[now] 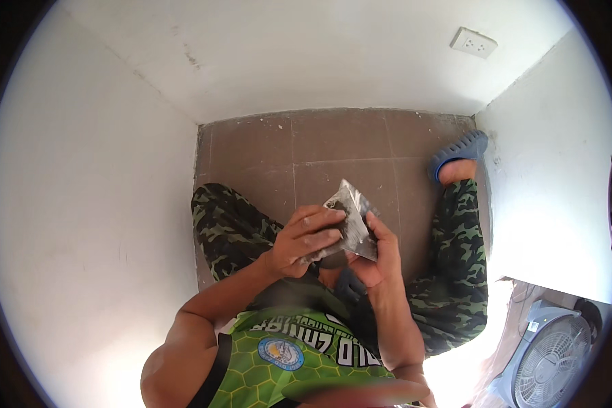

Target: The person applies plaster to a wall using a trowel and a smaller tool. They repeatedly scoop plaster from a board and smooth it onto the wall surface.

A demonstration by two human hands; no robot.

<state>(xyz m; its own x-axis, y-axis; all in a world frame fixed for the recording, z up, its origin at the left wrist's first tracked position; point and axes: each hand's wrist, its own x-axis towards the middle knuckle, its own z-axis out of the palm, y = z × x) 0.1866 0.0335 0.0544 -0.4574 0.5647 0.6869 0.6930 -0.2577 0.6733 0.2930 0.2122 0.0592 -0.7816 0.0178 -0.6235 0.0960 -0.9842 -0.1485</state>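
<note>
Both hands are together over my lap, closed on a grey, shiny flat sheet [356, 224] with a pointed upper corner and pale smears; its exact kind is unclear. My left hand [300, 239] grips its left part, the dusty fingertips lying across the near face. On the other side, my right hand [381, 255] pinches the right edge, with the thumb along it and the fingers beneath. Part of the sheet is hidden under the left fingers.
Brown floor tiles [340, 139] lie ahead, enclosed by white walls [319, 61]. A wall socket [474, 43] sits at upper right. My legs in camouflage trousers [455, 265] flank the hands; a blue clog [457, 153] is on my right foot. A grey-blue fan [551, 357] stands lower right.
</note>
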